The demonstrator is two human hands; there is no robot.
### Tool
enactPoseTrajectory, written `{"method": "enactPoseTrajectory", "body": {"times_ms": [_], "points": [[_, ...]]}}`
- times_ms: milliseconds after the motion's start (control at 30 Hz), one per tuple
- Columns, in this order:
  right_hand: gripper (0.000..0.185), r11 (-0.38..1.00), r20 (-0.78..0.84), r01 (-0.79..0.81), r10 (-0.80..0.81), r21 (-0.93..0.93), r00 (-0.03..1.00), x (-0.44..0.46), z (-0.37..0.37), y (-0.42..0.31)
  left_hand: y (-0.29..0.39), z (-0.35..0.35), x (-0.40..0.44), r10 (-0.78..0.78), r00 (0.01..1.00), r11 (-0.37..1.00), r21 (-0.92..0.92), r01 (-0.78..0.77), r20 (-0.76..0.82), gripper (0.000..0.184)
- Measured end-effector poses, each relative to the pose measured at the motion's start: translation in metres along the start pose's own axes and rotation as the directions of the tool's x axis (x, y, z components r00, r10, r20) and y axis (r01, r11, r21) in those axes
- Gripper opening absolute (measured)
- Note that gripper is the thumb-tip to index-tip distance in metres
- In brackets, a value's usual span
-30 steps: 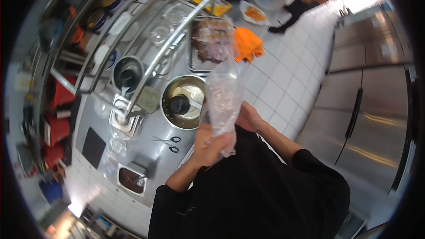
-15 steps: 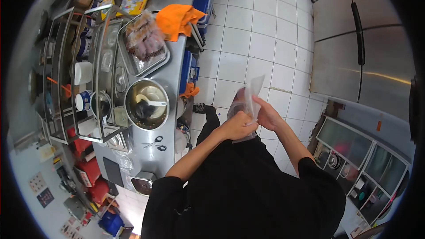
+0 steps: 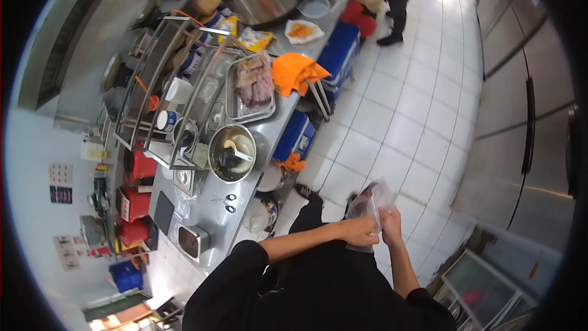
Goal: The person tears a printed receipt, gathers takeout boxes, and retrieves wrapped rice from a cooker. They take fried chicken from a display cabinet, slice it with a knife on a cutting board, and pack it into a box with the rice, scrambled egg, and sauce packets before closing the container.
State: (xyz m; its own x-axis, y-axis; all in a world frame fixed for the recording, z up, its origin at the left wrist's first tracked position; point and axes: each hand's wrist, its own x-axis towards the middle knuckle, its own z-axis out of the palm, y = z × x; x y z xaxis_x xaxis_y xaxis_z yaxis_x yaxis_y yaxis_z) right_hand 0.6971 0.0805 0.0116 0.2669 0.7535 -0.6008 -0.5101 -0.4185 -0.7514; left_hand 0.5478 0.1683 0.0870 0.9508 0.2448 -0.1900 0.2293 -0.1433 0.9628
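Note:
Both hands are closed on a clear plastic bag in front of my body, above the tiled floor. My left hand grips it on the left side, fingers curled. On the other side, my right hand pinches the bag near its upper part. Something reddish shows through or behind the plastic, but I cannot make out what it is. To the left, on the steel counter, stand a metal bowl with a white-handled ladle in it and a pair of black-handled scissors.
A metal tray of wrapped meat and an orange cloth lie farther up the counter. Blue coolers stand below its edge. Steel fridge doors line the right side. Another person stands in the aisle ahead.
My view has swung up and left, showing more of the counter and the other person. In the picture, both hands and the bag sit lower and farther right. They still hold the bag.

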Motion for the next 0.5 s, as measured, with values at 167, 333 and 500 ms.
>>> {"method": "enactPoseTrajectory", "body": {"times_ms": [167, 333, 500], "points": [[0.021, 0.999, 0.015, 0.045, -0.046, 0.018, 0.999, 0.038, 0.030, -0.022, -0.003, -0.031, -0.006, -0.009, 0.979, 1.000, 0.017, 0.013, -0.206, 0.034], [0.029, 0.978, 0.164, 0.202, -0.190, -0.060, 0.968, 0.096, 0.105, -0.073, 0.012, -0.110, -0.032, -0.062, 0.920, 0.997, 0.017, 0.074, -0.388, 0.035], [0.030, 0.896, 0.266, 0.406, -0.352, -0.182, 0.897, 0.166, 0.198, -0.127, -0.012, -0.182, -0.053, 0.071, 0.752, 0.986, -0.067, -0.151, -0.656, 0.039]]}}
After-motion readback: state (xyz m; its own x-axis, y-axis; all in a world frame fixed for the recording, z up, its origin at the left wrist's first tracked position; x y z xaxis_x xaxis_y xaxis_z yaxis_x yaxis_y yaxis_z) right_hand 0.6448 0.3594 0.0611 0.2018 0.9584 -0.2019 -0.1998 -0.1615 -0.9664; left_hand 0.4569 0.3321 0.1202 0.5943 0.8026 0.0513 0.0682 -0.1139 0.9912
